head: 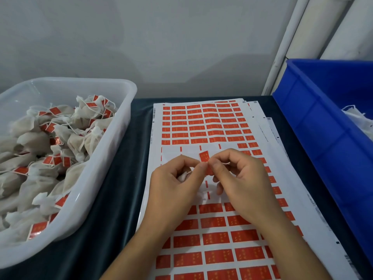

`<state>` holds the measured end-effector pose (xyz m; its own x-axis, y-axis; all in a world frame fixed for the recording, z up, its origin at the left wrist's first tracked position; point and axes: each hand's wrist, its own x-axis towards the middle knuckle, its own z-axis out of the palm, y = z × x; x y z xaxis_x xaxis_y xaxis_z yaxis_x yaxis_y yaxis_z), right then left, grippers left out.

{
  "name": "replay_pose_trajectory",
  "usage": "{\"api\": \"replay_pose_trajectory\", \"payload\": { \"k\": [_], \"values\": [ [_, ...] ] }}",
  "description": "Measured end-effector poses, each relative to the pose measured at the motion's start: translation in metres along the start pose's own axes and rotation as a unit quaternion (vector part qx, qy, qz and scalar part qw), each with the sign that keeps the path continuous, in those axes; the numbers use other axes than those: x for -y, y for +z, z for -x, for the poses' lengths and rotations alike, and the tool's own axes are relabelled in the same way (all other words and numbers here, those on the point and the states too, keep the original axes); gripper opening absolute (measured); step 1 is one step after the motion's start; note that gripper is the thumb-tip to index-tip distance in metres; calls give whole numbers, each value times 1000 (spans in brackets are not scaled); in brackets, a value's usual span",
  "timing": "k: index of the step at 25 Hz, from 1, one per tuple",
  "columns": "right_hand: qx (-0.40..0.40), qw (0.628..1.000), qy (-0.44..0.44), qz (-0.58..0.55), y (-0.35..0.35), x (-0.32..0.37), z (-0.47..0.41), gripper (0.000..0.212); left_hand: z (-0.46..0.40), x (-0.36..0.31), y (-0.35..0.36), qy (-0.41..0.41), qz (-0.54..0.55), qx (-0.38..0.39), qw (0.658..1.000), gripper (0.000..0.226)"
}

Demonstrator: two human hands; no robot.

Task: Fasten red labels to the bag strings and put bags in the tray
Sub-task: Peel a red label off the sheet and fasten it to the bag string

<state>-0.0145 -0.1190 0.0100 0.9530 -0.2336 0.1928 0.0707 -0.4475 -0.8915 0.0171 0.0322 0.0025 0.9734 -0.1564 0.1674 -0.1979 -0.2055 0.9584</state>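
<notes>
Over the sticker sheet [212, 126], both my hands meet at a single red label [204, 156]. My left hand [177, 184] curls round a small white bag [182, 176], mostly hidden in the palm, and pinches the label's lower edge. My right hand [240, 182] pinches the same label from the right, with a thin white string [226, 163] showing by its fingers. The translucent white tray [113, 150] at the left holds several labelled bags [60, 142].
A blue crate [314, 126] with white unlabelled bags [361, 120] stands at the right. More sticker sheets lie stacked under the top one. Dark cloth covers the table [121, 199]. A grey wall and white pipes stand behind.
</notes>
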Motion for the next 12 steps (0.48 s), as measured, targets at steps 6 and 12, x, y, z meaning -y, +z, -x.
{"api": "replay_pose_trajectory", "payload": {
  "k": [6,12],
  "values": [
    [-4,1000,13,-1,-1,-1,0,9,4,-2,-2,88,-62,-55,993,19],
    [15,1000,1,-11,-8,2,-1,8,4,1,-5,155,-138,-52,977,12]
  ]
}}
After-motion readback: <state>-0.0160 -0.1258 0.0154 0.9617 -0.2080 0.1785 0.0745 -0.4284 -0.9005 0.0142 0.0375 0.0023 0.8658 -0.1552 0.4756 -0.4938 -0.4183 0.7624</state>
